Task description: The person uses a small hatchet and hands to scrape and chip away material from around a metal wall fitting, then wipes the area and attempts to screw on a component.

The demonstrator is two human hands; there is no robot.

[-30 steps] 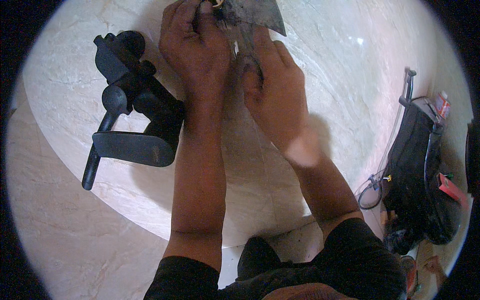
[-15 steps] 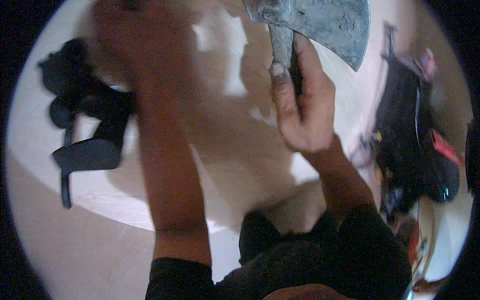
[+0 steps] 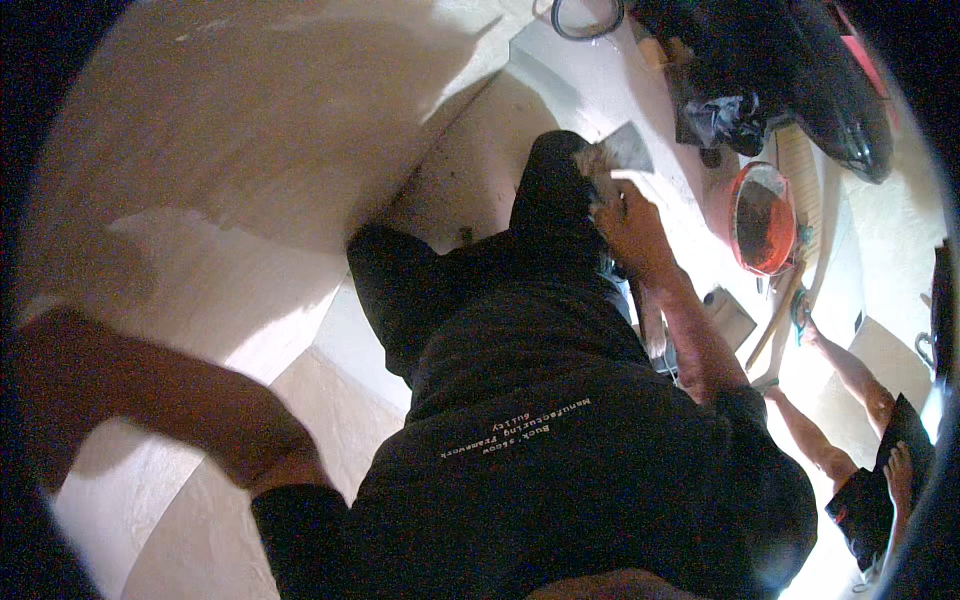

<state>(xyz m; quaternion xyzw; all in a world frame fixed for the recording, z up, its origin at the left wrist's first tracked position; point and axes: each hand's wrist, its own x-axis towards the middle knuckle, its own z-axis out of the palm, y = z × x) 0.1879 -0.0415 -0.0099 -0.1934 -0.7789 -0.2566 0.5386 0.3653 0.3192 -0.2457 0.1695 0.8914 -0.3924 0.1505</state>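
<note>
My right hand (image 3: pixel 635 225) is closed around the handle of a trowel (image 3: pixel 630 150). The trowel's broad grey metal blade sticks out past the fingers, beside my dark-trousered knee (image 3: pixel 553 170). At the far left, my left forearm (image 3: pixel 190 400) runs to the dark rim of the picture. The hand there is cut off and in shadow, and its fingers do not show. In front of me is a beige wall (image 3: pixel 290 130) with uneven, smeared patches and strong shadows.
On the right stands a red-rimmed bucket (image 3: pixel 736 215), beside a ribbed light strip (image 3: pixel 800 180). Shiny black bags (image 3: pixel 840 110) lie at the upper right. Another person's bare legs (image 3: pixel 850 370) and hand (image 3: pixel 898 470) show at the lower right.
My view has swung, bringing the bucket and the other person into sight. My right hand has lowered the trowel toward my knee. My left arm now points left; the black object beside it is gone.
</note>
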